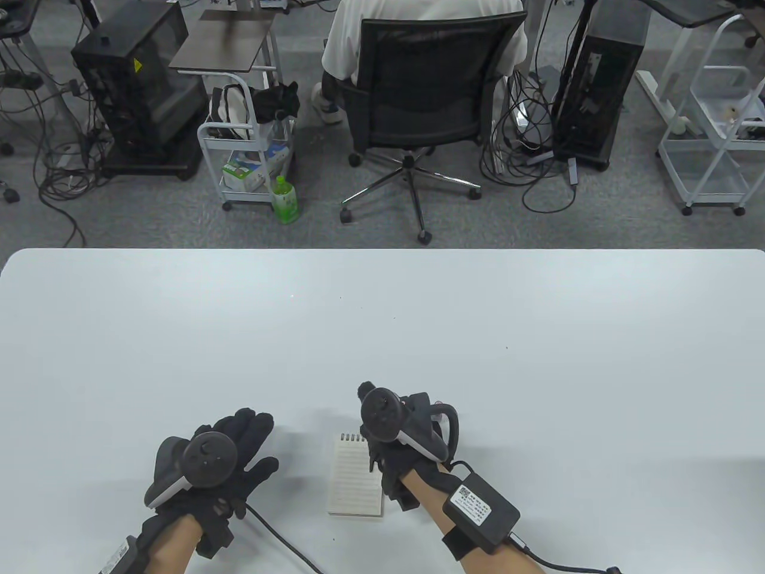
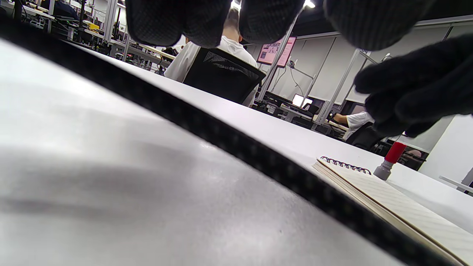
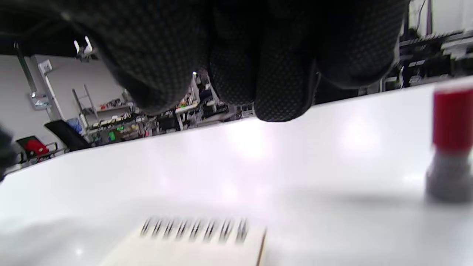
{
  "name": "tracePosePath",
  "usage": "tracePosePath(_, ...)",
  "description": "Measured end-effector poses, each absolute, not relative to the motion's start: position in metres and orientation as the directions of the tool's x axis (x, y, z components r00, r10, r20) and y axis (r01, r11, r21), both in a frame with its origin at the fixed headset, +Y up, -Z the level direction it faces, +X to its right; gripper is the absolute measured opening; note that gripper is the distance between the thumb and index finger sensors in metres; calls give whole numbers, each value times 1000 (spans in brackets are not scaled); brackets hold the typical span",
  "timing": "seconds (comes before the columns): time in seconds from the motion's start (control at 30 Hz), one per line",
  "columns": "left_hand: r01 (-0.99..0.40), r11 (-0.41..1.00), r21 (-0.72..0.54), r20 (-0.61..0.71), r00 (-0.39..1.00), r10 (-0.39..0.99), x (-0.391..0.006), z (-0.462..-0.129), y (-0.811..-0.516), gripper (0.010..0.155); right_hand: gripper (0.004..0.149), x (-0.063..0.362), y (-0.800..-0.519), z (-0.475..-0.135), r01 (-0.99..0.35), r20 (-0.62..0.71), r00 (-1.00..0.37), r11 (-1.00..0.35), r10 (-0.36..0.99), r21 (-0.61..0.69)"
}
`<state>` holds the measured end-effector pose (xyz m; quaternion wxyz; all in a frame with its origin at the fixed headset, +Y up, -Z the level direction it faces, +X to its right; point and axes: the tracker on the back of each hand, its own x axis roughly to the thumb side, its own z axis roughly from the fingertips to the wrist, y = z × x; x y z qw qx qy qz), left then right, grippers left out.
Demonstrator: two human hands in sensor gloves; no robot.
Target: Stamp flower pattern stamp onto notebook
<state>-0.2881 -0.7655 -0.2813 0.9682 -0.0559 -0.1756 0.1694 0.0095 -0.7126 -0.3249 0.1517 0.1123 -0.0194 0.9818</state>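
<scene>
A small spiral notebook (image 1: 355,478) lies open on the white table (image 1: 382,335), lined page up. It also shows in the left wrist view (image 2: 406,207) and the right wrist view (image 3: 192,247). The stamp (image 2: 390,160), red top on a grey base, stands upright on the table just past the notebook's spiral end. It also shows in the right wrist view (image 3: 449,147). In the table view it is hidden under my right hand (image 1: 382,460). That hand hovers over the notebook's right edge, holds nothing, and its fingers (image 3: 281,74) hang close beside the stamp. My left hand (image 1: 251,442) rests on the table left of the notebook, empty.
A black cable (image 2: 258,155) crosses the table in front of the left wrist camera. Past the table's far edge stand an office chair (image 1: 418,101) with a seated person, a trolley (image 1: 251,149) and computer towers.
</scene>
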Motion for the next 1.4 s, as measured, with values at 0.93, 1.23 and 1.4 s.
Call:
tracePosePath(0.93,-300,935,-188,315,884,346,-286,-280,-766,76,45,66,-742,-350,67,118,-991,-998,-68,-8)
tracePosePath(1.23,-296,937,-187,317,884,343,-285,-281,-765,76,45,69,-705,-320,-434,203,-892,-892,405,-126)
tracePosePath(1.4,-293,937,-191,316,885,342,-284,-281,-766,76,45,78,-716,-301,-725,212,-684,-683,698,-88)
